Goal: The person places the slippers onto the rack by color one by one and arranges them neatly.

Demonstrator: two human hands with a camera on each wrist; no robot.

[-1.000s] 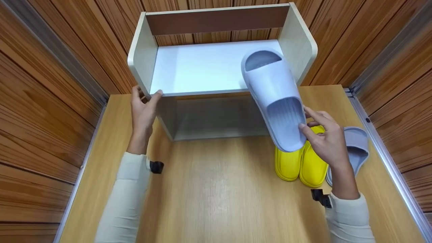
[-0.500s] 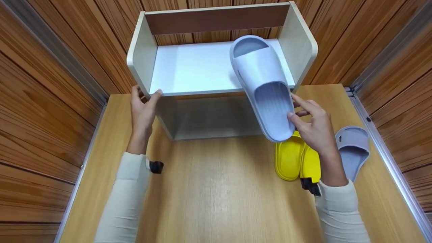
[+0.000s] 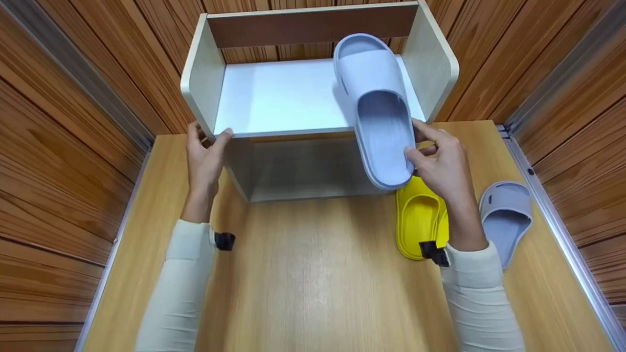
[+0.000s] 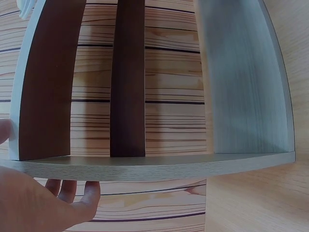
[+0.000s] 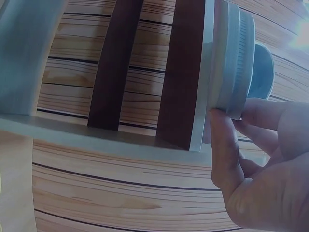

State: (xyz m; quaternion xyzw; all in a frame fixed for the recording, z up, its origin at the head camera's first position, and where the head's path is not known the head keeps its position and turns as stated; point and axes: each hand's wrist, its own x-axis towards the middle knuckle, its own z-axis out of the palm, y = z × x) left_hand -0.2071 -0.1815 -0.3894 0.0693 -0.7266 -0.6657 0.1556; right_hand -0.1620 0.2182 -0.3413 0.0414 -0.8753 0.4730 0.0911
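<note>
A pale blue-grey slide slipper (image 3: 384, 137) is raised over the right part of the shoe rack's white top shelf (image 3: 283, 98), toe pointing to the back. My right hand (image 3: 440, 161) pinches its heel edge, thumb on the footbed side and fingers beneath. In the right wrist view, the slipper (image 5: 234, 58) appears edge-on, right at the shelf's front edge. My left hand (image 3: 204, 161) grips the rack's left front corner, the thumb on the shelf edge. Seen from the left wrist, that hand's fingers (image 4: 91, 195) curl behind the side panel (image 4: 159, 169).
Yellow slippers (image 3: 415, 220), partly covered by my right wrist, stand on the wooden floor (image 3: 303, 274) before the rack's right side. A matching grey slipper (image 3: 506, 220) lies farther right. Below the white shelf is a lower compartment (image 3: 303, 168). Wood-panelled walls (image 3: 572, 63) enclose the sides and back.
My right hand has carried the slipper back and to the left, farther over the top shelf. More of the grey slipper on the floor shows. My left hand has kept its place on the rack.
</note>
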